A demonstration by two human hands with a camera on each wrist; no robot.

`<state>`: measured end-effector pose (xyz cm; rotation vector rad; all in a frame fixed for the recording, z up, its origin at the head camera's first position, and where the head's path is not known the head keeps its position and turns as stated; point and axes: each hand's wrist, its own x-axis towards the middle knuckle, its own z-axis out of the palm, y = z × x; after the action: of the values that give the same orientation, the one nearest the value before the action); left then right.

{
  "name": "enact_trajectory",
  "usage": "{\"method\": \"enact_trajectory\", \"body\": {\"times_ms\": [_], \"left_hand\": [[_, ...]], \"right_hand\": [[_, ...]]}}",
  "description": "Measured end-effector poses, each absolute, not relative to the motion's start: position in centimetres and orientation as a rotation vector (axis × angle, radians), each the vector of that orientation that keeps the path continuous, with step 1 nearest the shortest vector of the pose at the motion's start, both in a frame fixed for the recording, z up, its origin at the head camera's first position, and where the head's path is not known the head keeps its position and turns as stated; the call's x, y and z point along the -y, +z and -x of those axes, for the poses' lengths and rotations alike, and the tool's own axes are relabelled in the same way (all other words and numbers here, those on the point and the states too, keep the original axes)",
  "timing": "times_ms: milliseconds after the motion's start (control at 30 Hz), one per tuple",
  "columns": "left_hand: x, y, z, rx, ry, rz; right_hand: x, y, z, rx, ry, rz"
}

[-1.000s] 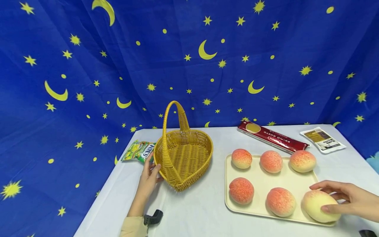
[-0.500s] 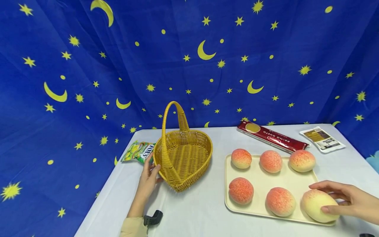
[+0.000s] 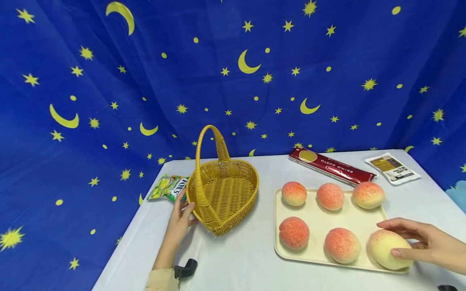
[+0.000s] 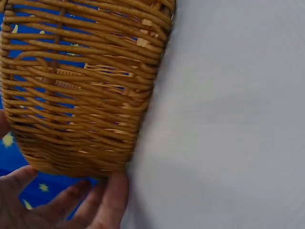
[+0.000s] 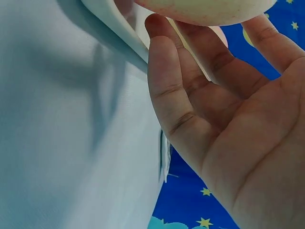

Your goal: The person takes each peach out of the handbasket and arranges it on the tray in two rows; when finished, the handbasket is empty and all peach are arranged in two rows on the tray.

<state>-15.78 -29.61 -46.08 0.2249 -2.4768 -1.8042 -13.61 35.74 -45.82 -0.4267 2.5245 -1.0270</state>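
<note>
In the head view, my left hand (image 3: 179,220) holds the near left side of a yellow wicker basket (image 3: 251,204) with a tall handle. Its thumb lies at the rim; in the left wrist view its fingertips touch the woven wall (image 4: 81,105). At the right, my right hand (image 3: 426,246) grips a pale yellow peach (image 3: 387,249) between thumb and fingers, at the near right corner of a cream tray (image 3: 313,224). The right wrist view shows fingers (image 5: 164,71) against the underside of that peach (image 5: 214,12). Whether it touches the tray is unclear.
Several redder peaches, among them a front middle peach (image 3: 342,245), lie on the tray. Behind it are a red Primo Gusto pasta pack (image 3: 333,166) and a white-and-brown packet (image 3: 393,168). A green Fox's candy bag (image 3: 169,188) lies left of the basket. A blue starry curtain (image 3: 204,81) backs the table.
The head view has shifted slightly, so everything sits a little further left. Both hands keep their places on the basket and the peach.
</note>
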Motion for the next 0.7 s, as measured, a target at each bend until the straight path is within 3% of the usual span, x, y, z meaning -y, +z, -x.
{"method": "enact_trajectory", "body": {"times_ms": [333, 700], "left_hand": [[29.5, -40.2, 12.3, 2.484, -1.267, -0.159], [25.0, -34.8, 6.9, 2.34, -0.772, 0.189]], "right_hand": [[-34.8, -45.2, 13.0, -2.879, -1.037, 0.453], [-31.4, -42.1, 12.6, -3.155, -1.193, 0.698]]}}
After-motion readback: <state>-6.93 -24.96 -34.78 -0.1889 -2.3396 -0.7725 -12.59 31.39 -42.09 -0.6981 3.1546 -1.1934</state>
